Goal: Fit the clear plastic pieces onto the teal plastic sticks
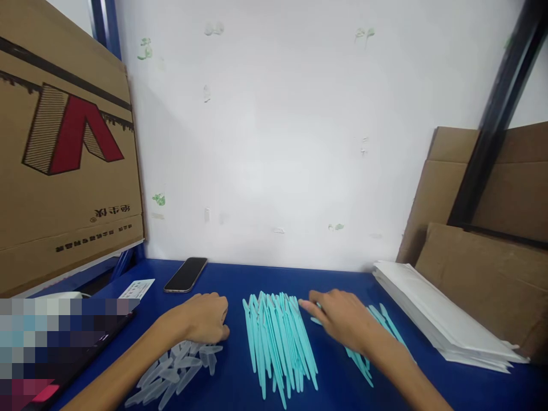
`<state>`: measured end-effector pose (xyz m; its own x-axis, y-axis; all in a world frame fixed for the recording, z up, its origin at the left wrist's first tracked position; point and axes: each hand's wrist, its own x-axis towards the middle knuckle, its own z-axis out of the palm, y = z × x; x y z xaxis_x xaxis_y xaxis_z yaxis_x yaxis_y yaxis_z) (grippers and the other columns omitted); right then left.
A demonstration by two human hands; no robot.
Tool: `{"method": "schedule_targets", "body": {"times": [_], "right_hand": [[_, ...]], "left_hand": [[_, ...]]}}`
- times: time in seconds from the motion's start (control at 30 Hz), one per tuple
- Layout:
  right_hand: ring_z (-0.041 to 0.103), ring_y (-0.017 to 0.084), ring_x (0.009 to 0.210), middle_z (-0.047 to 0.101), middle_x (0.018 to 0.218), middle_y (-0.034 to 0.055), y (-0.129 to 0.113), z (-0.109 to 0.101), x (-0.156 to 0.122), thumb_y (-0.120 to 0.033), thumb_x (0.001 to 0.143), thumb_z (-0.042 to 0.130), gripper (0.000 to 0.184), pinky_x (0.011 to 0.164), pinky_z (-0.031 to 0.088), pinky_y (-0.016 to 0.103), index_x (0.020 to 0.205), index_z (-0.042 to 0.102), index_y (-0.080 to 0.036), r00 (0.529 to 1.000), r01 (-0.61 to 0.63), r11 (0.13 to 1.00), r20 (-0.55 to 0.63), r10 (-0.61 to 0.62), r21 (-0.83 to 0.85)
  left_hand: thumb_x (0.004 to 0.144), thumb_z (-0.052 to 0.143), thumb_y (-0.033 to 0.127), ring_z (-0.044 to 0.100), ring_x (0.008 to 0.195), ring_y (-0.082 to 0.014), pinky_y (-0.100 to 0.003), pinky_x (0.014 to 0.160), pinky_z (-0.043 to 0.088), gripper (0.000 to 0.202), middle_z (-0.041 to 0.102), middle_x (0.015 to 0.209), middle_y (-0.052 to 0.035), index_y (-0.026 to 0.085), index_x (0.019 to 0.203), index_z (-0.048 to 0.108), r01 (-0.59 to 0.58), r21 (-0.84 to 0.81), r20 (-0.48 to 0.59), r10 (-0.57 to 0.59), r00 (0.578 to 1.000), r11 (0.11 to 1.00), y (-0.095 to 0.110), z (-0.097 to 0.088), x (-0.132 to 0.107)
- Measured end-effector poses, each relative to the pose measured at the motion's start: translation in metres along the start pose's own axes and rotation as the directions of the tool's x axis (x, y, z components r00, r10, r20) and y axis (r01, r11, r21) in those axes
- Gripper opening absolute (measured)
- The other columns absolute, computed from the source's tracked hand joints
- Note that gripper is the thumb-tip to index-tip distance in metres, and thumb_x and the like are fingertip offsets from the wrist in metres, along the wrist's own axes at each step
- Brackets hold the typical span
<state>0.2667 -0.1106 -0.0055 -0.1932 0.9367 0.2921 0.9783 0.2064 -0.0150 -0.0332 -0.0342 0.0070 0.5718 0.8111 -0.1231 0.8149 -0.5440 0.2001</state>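
Note:
My left hand (205, 318) rests knuckles up on the blue table (240, 279), fingers curled under, at the far end of a heap of clear plastic caps (175, 371). A neat pile of turquoise plastic sticks (278, 339) lies between my hands. My right hand (342, 317) lies palm down with its index finger stretched toward the top of that pile. It covers part of a second, looser bunch of turquoise sticks (385, 325).
A black phone (186, 274) lies face up at the back of the table near a small card (137, 289). A stack of white paper bags (445, 319) sits at right before brown cardboard (483, 274). A large carton (64, 154) stands at left.

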Motion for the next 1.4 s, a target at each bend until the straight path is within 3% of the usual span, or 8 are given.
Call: {"method": "schedule_targets", "body": {"times": [0.13, 0.3, 0.6, 0.73, 0.87, 1.0, 1.17, 1.4], "right_hand": [[0.057, 0.018, 0.052, 0.061, 0.058, 0.0031, -0.021, 0.013, -0.003, -0.032, 0.102, 0.031, 0.044, 0.053, 0.023, 0.03, 0.07, 0.058, -0.019, 0.992, 0.126, 0.989, 0.002, -0.126, -0.083], [0.059, 0.02, 0.055, 0.063, 0.057, 0.0045, -0.027, 0.021, -0.003, -0.024, 0.092, 0.045, 0.029, 0.052, 0.016, 0.032, 0.067, 0.058, -0.019, 0.996, 0.091, 0.988, 0.023, -0.089, -0.123], [0.055, 0.017, 0.054, 0.061, 0.059, 0.0008, -0.024, 0.014, -0.002, -0.021, 0.091, 0.047, 0.019, 0.052, 0.022, 0.029, 0.075, 0.057, -0.021, 0.996, 0.067, 0.997, -0.052, -0.066, 0.036], [0.05, 0.014, 0.048, 0.057, 0.062, -0.0036, -0.027, 0.004, -0.003, -0.028, 0.101, 0.036, 0.018, 0.049, 0.025, 0.025, 0.091, 0.049, -0.022, 0.982, 0.162, 0.965, -0.134, -0.136, 0.207], [0.051, 0.013, 0.047, 0.058, 0.063, -0.0047, -0.03, 0.003, -0.002, -0.033, 0.105, 0.032, 0.019, 0.048, 0.028, 0.024, 0.098, 0.046, -0.023, 0.966, 0.223, 0.935, -0.192, -0.173, 0.276], [0.055, 0.013, 0.056, 0.063, 0.074, -0.0022, -0.032, 0.003, -0.001, -0.036, 0.105, 0.033, 0.021, 0.052, 0.031, 0.025, 0.1, 0.048, -0.023, 0.949, 0.241, 0.946, -0.259, -0.181, 0.219], [0.055, 0.014, 0.065, 0.062, 0.085, -0.0007, -0.035, -0.002, -0.003, -0.037, 0.106, 0.03, 0.03, 0.059, 0.034, 0.026, 0.097, 0.056, -0.025, 0.95, 0.239, 0.955, -0.246, -0.193, 0.173], [0.055, 0.013, 0.062, 0.059, 0.086, 0.0003, -0.033, 0.007, 0.0, -0.036, 0.106, 0.033, 0.032, 0.053, 0.029, 0.026, 0.099, 0.062, -0.025, 0.952, 0.242, 0.963, -0.218, -0.214, 0.114]], "left_hand": [[0.062, 0.051, 0.023, 0.039, 0.044, -0.017, -0.031, 0.051, 0.023, 0.021, 0.046, 0.05, -0.0003, 0.022, 0.05, 0.034, -0.024, 0.019, -0.036, 0.024, 0.999, 1.0, -0.003, 0.004, 0.003], [0.077, 0.045, 0.025, 0.052, 0.058, -0.0219, -0.031, 0.054, 0.024, 0.013, 0.062, 0.067, -0.005, 0.022, 0.065, 0.048, -0.055, 0.036, -0.197, 0.061, 0.979, 0.998, -0.008, 0.009, 0.011], [0.088, 0.041, 0.028, 0.051, 0.057, -0.0202, -0.03, 0.055, 0.021, 0.016, 0.057, 0.064, -0.0017, 0.022, 0.077, 0.051, -0.068, 0.052, -0.382, 0.083, 0.921, 0.996, 0.007, 0.017, 0.017], [0.091, 0.041, 0.033, 0.046, 0.054, -0.0162, -0.028, 0.054, 0.023, 0.019, 0.049, 0.059, 0.003, 0.022, 0.078, 0.049, -0.107, -0.172, -0.489, 0.01, 0.873, 0.979, 0.016, 0.013, 0.019], [0.091, 0.045, 0.04, 0.038, 0.048, -0.0111, -0.024, 0.05, 0.025, 0.024, 0.038, 0.054, 0.0077, 0.021, 0.076, 0.046, -0.228, -0.517, -0.491, -0.068, 0.868, 0.825, 0.016, 0.017, 0.027], [0.089, 0.05, 0.049, 0.034, 0.033, -0.0063, -0.02, 0.038, 0.022, 0.029, 0.044, 0.052, 0.0108, 0.022, 0.083, 0.045, -0.212, -0.807, -0.308, -0.086, 0.947, 0.551, 0.012, 0.024, 0.035], [0.087, 0.056, 0.052, 0.052, 0.032, -0.0083, -0.016, 0.031, 0.015, 0.033, 0.068, 0.067, 0.0005, 0.02, 0.088, 0.045, -0.156, -0.908, -0.203, -0.081, 0.976, 0.39, 0.011, 0.025, 0.035], [0.087, 0.058, 0.055, 0.048, 0.033, -0.0041, -0.016, 0.03, 0.014, 0.038, 0.069, 0.072, 0.0004, 0.021, 0.084, 0.042, -0.155, -0.954, -0.173, -0.049, 0.984, 0.255, 0.011, 0.026, 0.032]]}}
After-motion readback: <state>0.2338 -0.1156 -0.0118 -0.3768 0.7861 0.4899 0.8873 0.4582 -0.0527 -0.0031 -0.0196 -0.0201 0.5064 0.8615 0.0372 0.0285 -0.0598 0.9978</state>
